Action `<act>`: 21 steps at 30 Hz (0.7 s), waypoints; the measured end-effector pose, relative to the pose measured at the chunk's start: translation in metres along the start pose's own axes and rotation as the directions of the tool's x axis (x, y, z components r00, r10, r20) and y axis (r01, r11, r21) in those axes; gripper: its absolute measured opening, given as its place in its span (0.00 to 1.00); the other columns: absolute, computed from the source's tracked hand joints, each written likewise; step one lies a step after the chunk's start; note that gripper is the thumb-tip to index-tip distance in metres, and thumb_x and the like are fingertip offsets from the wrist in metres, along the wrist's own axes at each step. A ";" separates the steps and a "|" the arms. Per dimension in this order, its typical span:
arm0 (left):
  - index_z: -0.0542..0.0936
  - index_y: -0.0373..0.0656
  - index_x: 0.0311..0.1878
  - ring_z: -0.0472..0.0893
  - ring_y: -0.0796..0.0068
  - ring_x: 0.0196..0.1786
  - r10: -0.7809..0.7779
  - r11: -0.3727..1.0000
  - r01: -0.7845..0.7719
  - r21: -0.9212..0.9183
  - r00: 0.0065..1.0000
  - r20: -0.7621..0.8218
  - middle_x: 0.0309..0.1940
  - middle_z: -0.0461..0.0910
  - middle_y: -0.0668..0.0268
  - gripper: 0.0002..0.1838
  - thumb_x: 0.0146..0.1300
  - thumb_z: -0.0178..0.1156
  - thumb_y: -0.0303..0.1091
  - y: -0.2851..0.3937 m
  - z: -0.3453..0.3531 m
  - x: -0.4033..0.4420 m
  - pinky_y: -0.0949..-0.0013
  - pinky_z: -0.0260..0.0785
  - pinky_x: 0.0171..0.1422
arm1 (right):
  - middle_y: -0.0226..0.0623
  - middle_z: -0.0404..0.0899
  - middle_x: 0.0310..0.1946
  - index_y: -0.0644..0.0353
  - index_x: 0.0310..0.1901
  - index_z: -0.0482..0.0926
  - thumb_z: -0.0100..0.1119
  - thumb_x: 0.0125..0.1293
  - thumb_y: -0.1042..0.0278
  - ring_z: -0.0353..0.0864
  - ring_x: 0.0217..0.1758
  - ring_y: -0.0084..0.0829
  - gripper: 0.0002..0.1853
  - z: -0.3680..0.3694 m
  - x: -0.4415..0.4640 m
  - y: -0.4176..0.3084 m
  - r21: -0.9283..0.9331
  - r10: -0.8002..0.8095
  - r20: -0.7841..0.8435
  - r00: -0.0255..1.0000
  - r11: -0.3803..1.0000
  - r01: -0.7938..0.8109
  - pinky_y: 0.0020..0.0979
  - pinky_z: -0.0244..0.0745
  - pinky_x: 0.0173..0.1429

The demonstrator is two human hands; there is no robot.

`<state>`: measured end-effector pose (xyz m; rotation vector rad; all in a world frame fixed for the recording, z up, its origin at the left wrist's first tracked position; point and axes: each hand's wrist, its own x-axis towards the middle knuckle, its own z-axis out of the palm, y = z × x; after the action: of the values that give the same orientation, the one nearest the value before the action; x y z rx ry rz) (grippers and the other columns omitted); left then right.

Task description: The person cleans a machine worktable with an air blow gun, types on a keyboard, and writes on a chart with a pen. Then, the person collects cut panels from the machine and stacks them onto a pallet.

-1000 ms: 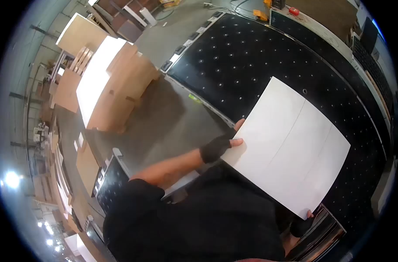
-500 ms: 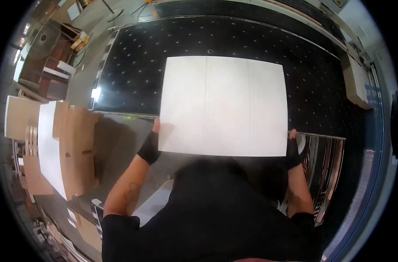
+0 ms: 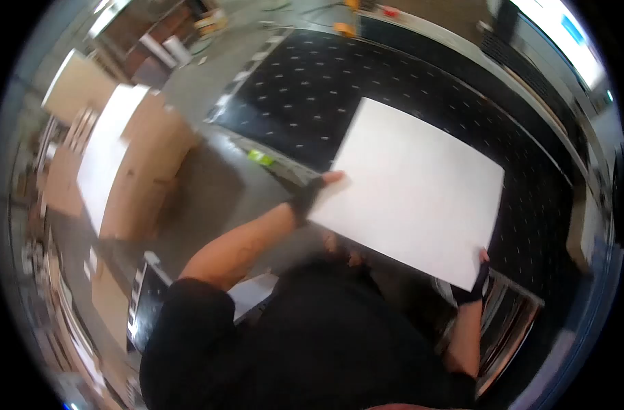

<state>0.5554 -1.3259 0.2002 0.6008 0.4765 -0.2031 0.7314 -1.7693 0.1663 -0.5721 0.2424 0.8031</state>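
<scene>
White, flat, rectangular panel (image 3: 414, 191) is held across the near edge of the black, white-dotted table (image 3: 305, 96), grasped at opposite sides by the black-covered left hand (image 3: 315, 191) and right hand (image 3: 470, 283), the left thumb (image 3: 334, 176) now laid over its face, seemingly securing that side.

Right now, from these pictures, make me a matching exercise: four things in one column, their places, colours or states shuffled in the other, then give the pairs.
Column one
1. Panel
2. Table
3. Right hand
4. Stack

Column two
A. Brown and white, at the picture's left
B. Gripping a right-hand edge, close to the lower corner
C. Plain white, being held
D. Black with pale marks

Right pairs: 1-C, 2-D, 3-B, 4-A
</scene>
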 end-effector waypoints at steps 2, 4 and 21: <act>0.75 0.37 0.57 0.80 0.65 0.52 0.024 1.000 -0.024 0.001 0.992 -0.125 0.53 0.79 0.57 0.22 0.72 0.51 0.46 0.011 0.041 -0.024 0.59 0.74 0.59 | 0.35 0.76 0.55 0.51 0.53 0.75 0.47 0.70 0.47 0.73 0.60 0.40 0.20 0.018 -0.003 0.006 -0.069 -0.060 0.136 0.989 0.995 0.070 0.44 0.70 0.64; 0.75 0.35 0.58 0.79 0.66 0.53 -0.070 0.995 0.056 -0.088 0.984 -0.166 0.52 0.78 0.55 0.26 0.69 0.55 0.49 0.019 0.051 -0.032 0.62 0.73 0.59 | 0.36 0.75 0.57 0.46 0.42 0.76 0.48 0.69 0.50 0.71 0.62 0.41 0.12 0.027 -0.003 0.012 0.012 -0.045 0.320 0.946 0.999 0.043 0.44 0.67 0.66; 0.71 0.37 0.64 0.81 0.66 0.53 0.126 0.947 -0.164 -0.275 0.980 -0.151 0.55 0.79 0.56 0.24 0.74 0.49 0.44 0.113 -0.201 -0.234 0.65 0.73 0.60 | 0.18 0.74 0.32 0.39 0.21 0.74 0.54 0.65 0.59 0.72 0.44 0.25 0.13 0.235 0.043 0.270 -0.107 0.035 0.144 0.989 0.994 -0.020 0.35 0.67 0.52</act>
<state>0.3125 -1.1059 0.2251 0.3639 0.5753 0.0477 0.5597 -1.4601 0.2369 -0.6076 0.0742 0.8844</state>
